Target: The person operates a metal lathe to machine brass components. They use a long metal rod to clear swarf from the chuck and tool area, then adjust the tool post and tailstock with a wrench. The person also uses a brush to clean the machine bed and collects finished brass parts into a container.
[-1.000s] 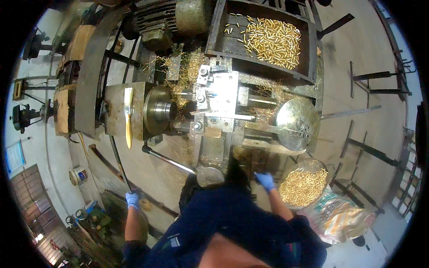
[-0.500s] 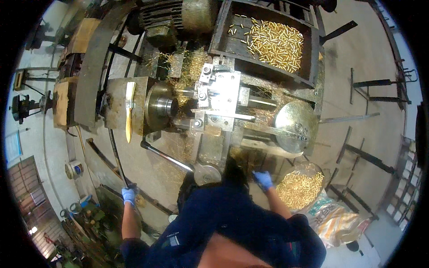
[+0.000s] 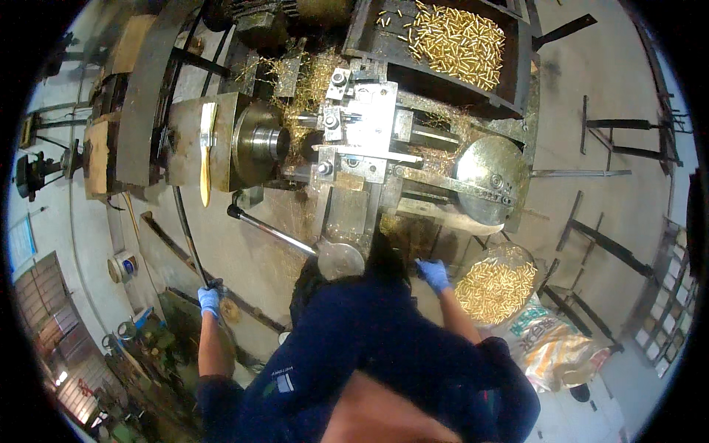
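My left hand, in a blue glove, is closed round the lower end of a long dark metal lever beside the lathe-like machine. In a matching glove, my right hand hangs low on the right, between my body and a round container heaped with small brass-coloured cylindrical pieces. Its fingers are drawn together, with a small dark tip at them that I cannot make out. In front of me are the machine's chuck, its shiny tool slide and a crank handle; neither hand touches these.
A dark metal tray behind the slide holds many more brass pieces. A wooden-handled brush lies on the headstock. A round metal disc sits at the machine's right. A printed sack lies under the container; metal frames stand farther right.
The view has tilted, so the machine sits higher in the picture. My left hand still grips the lever, and my right hand stays near the container with little movement.
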A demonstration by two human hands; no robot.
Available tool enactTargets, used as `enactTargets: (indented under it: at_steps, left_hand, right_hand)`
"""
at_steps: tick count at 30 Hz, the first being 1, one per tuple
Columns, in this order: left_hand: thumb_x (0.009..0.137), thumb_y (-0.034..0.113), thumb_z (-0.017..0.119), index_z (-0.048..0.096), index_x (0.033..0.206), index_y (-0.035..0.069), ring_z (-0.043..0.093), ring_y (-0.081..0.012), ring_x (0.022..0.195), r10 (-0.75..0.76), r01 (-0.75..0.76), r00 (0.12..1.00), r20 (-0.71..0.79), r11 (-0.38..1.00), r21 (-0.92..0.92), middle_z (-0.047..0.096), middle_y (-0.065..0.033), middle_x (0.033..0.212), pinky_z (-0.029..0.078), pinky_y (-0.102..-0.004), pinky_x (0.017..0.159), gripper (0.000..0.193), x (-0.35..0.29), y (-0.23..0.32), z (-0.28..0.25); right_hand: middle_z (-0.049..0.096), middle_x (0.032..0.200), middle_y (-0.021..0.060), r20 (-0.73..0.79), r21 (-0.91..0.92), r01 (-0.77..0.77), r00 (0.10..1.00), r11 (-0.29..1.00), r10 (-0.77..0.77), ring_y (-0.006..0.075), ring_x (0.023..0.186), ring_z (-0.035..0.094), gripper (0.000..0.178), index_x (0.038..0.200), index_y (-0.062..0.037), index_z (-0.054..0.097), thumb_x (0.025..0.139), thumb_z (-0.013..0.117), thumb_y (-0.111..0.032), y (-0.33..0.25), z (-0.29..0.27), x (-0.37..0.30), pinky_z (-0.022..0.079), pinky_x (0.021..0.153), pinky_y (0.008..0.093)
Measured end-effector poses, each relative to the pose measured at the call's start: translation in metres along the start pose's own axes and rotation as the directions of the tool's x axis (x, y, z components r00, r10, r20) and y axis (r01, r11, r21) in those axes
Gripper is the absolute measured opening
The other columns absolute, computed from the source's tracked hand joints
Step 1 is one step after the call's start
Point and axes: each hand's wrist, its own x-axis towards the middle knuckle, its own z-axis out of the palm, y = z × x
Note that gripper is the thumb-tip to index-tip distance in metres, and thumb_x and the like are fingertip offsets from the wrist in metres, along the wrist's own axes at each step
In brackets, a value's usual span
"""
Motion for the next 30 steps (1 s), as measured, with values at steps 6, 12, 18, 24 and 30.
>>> enactTargets:
  at_steps: [6, 12, 18, 24, 30]
  left_hand:
    - [0.072, -0.013, 0.043, 0.066, 0.091, -0.004, 0.058, -0.0184, 0.052, 0.04, -0.039, 0.999, -0.009, 0.998, 0.042, 0.062, -0.0122, 0.064, 0.047, -0.0275, 0.048, 0.031, -0.023, 0.025, 0.008]
    - [0.073, -0.014, 0.04, 0.065, 0.092, -0.004, 0.057, -0.0178, 0.049, 0.029, -0.028, 0.999, 0.017, 0.999, -0.017, 0.062, -0.0133, 0.063, 0.047, -0.0269, 0.047, 0.033, -0.013, 0.015, 0.007]
    - [0.073, -0.014, 0.038, 0.066, 0.094, -0.003, 0.058, -0.0179, 0.048, 0.05, -0.05, 0.999, 0.007, 0.998, 0.044, 0.062, -0.0132, 0.063, 0.048, -0.0258, 0.047, 0.036, -0.013, 0.015, 0.006]
    - [0.074, -0.013, 0.039, 0.066, 0.095, -0.003, 0.059, -0.0176, 0.05, 0.053, -0.054, 0.999, 0.015, 0.995, 0.087, 0.064, -0.0131, 0.064, 0.048, -0.0263, 0.048, 0.035, -0.015, 0.017, 0.007]
    - [0.073, -0.012, 0.039, 0.066, 0.094, -0.002, 0.06, -0.0183, 0.051, 0.021, -0.02, 0.999, 0.049, 1.0, -0.008, 0.064, -0.0139, 0.065, 0.049, -0.027, 0.048, 0.036, 0.002, 0.0, 0.002]
  right_hand:
    - [0.064, 0.073, 0.0056, 0.01, 0.551, -0.337, 0.917, 0.763, 0.398, 0.0173, 0.062, 0.056, 0.026, 0.079, 0.0002, 0.061, 0.08, 0.07, -0.025, -0.012, 0.0, -0.008, 0.045, 0.059, 0.0314]
    - [0.06, 0.066, 0.0059, -0.061, 0.535, -0.163, 0.971, 0.829, 0.231, 0.015, 0.057, 0.055, 0.031, 0.075, -0.0011, 0.057, 0.081, 0.07, -0.028, -0.004, 0.007, -0.004, 0.043, 0.052, 0.0292]
    - [0.063, 0.068, 0.0058, -0.044, 0.351, -0.282, 0.947, 0.893, 0.317, 0.0169, 0.058, 0.054, 0.031, 0.074, -0.0002, 0.063, 0.077, 0.073, -0.029, 0.017, 0.009, 0.005, 0.043, 0.058, 0.0324]
    - [0.064, 0.07, 0.0067, -0.061, 0.254, -0.203, 0.972, 0.946, 0.225, 0.0188, 0.06, 0.054, 0.031, 0.076, 0.0007, 0.063, 0.078, 0.072, -0.029, 0.022, 0.011, 0.01, 0.043, 0.06, 0.0337]
    - [0.058, 0.064, 0.0073, -0.008, 0.369, -0.268, 0.957, 0.89, 0.291, 0.0167, 0.053, 0.054, 0.04, 0.08, -0.004, 0.059, 0.086, 0.059, -0.044, 0.02, 0.009, 0.006, 0.044, 0.053, 0.029]
